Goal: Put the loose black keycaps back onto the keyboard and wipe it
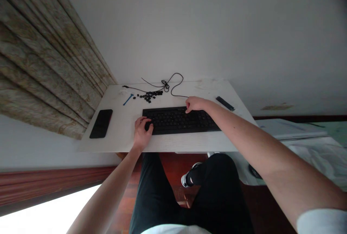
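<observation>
While the left grip (142, 132), fingers apart, rests on the left end of the keyboard (173, 120), the right grip (195, 103) is at its far edge, whether clamped I cannot tell; loose keycaps (149, 96) lie beyond the left grip.

The keyboard (173, 121) lies on the table (121, 144), the person's left hand (142, 132) at its left end, the right hand (195, 104) at its rear edge. Left of the keyboard lies the phone (101, 123). Behind its left part lie the loose keycaps (149, 96) and the cable (183, 78); behind and farther left, the narrow tool (128, 99); behind its right end, the strip (225, 103).
</observation>
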Tool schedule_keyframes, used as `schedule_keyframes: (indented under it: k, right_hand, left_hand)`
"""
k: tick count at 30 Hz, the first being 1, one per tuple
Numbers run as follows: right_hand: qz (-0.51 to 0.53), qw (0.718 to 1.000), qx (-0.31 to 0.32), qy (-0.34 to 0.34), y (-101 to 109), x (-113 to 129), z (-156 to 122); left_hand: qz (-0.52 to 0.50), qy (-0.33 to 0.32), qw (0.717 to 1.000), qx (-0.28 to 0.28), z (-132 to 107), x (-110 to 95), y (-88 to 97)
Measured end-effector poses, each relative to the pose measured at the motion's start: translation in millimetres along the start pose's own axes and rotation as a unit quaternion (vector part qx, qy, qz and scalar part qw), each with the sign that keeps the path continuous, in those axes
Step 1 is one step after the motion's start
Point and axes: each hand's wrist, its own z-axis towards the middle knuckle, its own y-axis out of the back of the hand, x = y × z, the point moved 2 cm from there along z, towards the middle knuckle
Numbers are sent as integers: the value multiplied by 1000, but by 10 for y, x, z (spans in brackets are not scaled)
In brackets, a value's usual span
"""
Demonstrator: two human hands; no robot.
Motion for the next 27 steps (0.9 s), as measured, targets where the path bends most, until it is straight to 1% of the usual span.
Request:
schedule_keyframes:
  k: [1, 3, 6, 8, 10, 14, 18, 19, 20, 21, 23, 25, 27]
  right_hand:
    - [25, 1000, -18, -2, -19, -28, -36]
    - [92, 992, -84, -5, -62, -97, -138]
    - [175, 959, -224, -23, -139, -208, -345]
    - [194, 937, -288, -34, -210, -252, -487]
    - [202, 930, -307, -22, -291, -252, -601]
    - [194, 937, -289, 24, -433, -169, -723]
    - [166, 942, -288, 35, -487, -148, -760]
    - [153, 941, -300, 22, -477, -185, -774]
    - [135, 938, -320, -5, -457, -246, -798]
    - [112, 931, -345, -47, -428, -331, -832]
    - [58, 906, -387, -159, -357, -559, -932]
    - [16, 881, -390, -266, -301, -818, -1048]
    - [2, 870, -356, -341, -284, -1063, -1149]
  left_hand:
    - [1, 1, 1000, 1, 1, 1, 4]
    - [1, 2, 1000, 0, 5, 4, 10]
    - [1, -1, 1000, -3, 8, 7, 12]
    - [4, -3, 1000, -4, 7, 5, 11]
    - [7, -7, 1000, -4, 3, 0, 9]
    - [5, -11, 1000, -9, -4, -1, 5]
    - [6, -15, 1000, -10, 1, 27, -4]
    - [10, -18, 1000, -12, 0, 33, -3]
    - [17, -23, 999, -15, -3, 35, 0]
    - [28, -31, 999, -18, -10, 30, 5]
    - [64, -63, 996, -20, -34, -17, 10]
    - [107, -126, 986, -3, -70, -131, -18]
    - [135, -201, 970, 31, -104, -310, -108]
